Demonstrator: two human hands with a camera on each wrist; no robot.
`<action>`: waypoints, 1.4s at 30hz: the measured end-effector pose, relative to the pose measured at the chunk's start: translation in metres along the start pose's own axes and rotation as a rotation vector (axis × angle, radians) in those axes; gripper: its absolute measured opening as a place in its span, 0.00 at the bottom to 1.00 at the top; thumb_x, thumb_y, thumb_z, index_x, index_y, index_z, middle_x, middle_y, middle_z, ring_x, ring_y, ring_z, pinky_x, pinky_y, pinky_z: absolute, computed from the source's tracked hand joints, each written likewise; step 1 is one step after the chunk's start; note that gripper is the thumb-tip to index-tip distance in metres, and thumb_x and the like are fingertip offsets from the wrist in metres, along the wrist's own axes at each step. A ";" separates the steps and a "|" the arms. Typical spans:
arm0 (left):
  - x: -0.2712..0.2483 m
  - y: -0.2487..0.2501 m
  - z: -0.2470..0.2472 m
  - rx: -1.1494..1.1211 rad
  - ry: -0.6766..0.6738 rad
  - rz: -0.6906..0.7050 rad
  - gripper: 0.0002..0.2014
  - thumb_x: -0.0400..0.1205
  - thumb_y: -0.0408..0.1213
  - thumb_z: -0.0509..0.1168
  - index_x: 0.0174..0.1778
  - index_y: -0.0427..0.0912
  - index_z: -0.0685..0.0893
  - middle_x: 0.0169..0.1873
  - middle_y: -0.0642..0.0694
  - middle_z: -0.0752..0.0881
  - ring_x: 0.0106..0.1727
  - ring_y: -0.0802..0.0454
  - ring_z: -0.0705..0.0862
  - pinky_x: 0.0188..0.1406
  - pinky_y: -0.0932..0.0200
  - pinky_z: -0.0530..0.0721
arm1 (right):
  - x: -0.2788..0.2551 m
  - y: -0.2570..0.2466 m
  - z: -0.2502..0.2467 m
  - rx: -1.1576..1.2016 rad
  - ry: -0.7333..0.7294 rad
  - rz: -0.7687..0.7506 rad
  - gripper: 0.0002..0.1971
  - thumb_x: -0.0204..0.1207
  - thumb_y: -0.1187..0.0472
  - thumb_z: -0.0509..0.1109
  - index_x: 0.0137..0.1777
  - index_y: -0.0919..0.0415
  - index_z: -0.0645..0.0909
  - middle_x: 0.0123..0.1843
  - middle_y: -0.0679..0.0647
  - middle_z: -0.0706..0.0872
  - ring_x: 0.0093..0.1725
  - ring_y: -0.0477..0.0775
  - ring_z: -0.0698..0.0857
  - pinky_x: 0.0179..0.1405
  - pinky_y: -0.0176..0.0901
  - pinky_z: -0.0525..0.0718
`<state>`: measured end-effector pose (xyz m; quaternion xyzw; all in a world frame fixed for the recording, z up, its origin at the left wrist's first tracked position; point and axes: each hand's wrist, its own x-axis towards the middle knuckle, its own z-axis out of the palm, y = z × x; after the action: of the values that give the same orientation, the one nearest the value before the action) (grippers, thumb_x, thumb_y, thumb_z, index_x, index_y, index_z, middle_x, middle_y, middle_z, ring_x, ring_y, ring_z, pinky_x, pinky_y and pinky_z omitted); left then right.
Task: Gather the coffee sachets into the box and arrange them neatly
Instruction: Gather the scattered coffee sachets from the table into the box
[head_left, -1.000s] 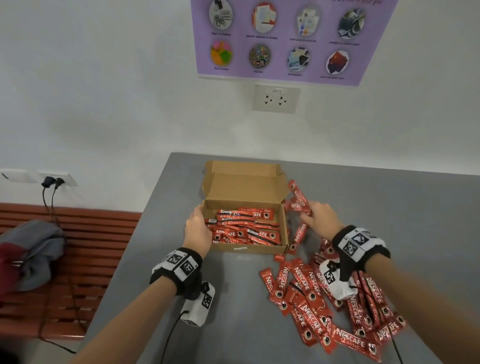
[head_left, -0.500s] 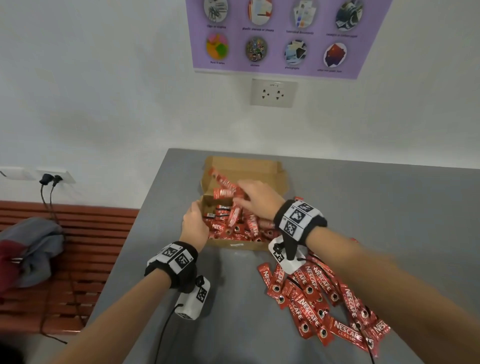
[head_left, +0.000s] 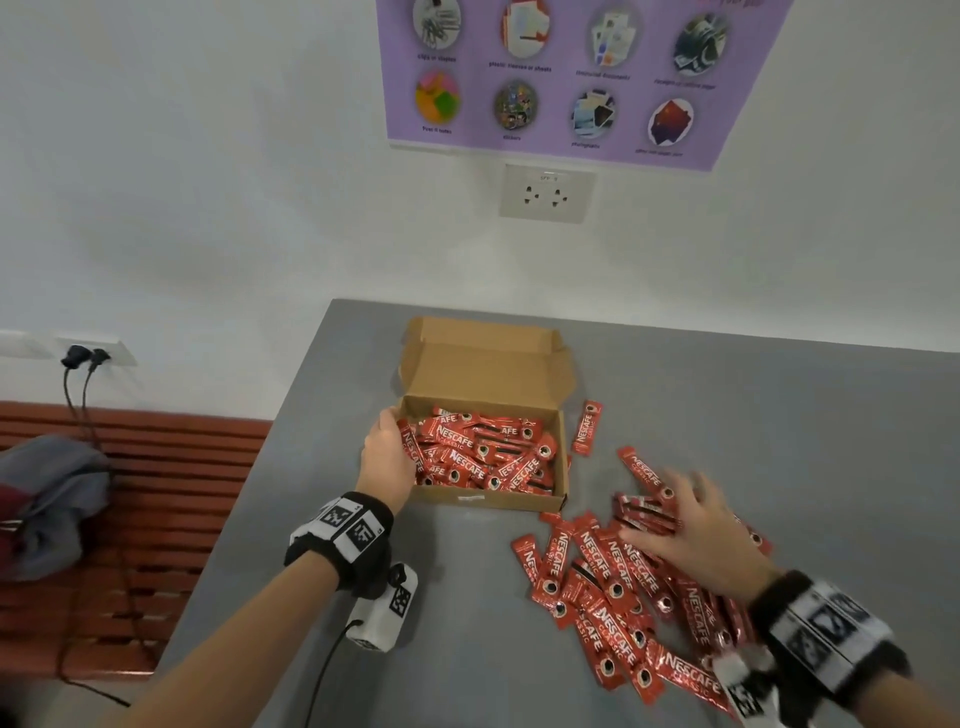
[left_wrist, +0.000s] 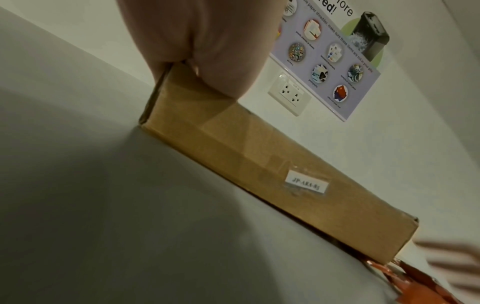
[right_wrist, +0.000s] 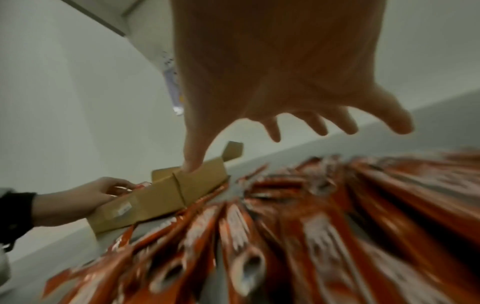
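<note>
Grey table (head_left: 727, 415) against white wall, purple poster (head_left: 561, 78) | your left hand (head_left: 387, 462) grips open brown cardboard box (head_left: 488, 499) holding red coffee sachets (head_left: 483, 452) | right hand (head_left: 701, 530) spread, empty, over loose sachet pile (head_left: 613, 597)

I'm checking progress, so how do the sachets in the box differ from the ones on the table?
The sachets in the box are packed together inside its walls, beside the left hand; the sachets on the table sprawl loose in a wider, overlapping heap under the open right hand. One sachet lies alone right of the box. All are red sticks of the same brand, none neatly aligned.
</note>
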<state>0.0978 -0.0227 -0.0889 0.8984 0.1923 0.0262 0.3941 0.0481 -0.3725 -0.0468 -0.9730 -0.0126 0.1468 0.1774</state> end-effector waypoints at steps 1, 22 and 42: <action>0.000 0.000 0.000 -0.002 -0.003 -0.005 0.21 0.79 0.21 0.59 0.69 0.36 0.69 0.58 0.37 0.82 0.60 0.41 0.81 0.62 0.42 0.81 | -0.004 0.007 0.006 0.024 -0.035 0.017 0.59 0.50 0.13 0.56 0.79 0.45 0.50 0.77 0.56 0.62 0.76 0.62 0.67 0.71 0.67 0.72; 0.000 -0.003 0.002 0.004 0.010 0.019 0.19 0.80 0.24 0.60 0.68 0.37 0.69 0.58 0.38 0.81 0.60 0.41 0.81 0.61 0.42 0.82 | 0.036 -0.047 0.004 0.104 0.017 -0.275 0.09 0.78 0.66 0.67 0.54 0.53 0.75 0.41 0.45 0.81 0.34 0.42 0.82 0.32 0.25 0.77; -0.004 0.000 -0.002 0.001 0.011 0.051 0.21 0.79 0.23 0.61 0.69 0.36 0.68 0.60 0.37 0.80 0.61 0.42 0.80 0.64 0.43 0.79 | 0.006 -0.116 -0.017 -0.192 -0.252 -0.829 0.25 0.74 0.54 0.71 0.71 0.49 0.71 0.70 0.46 0.71 0.69 0.41 0.68 0.76 0.42 0.67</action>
<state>0.0936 -0.0228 -0.0875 0.9031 0.1714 0.0410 0.3916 0.0614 -0.2694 0.0068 -0.8723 -0.4369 0.1789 0.1275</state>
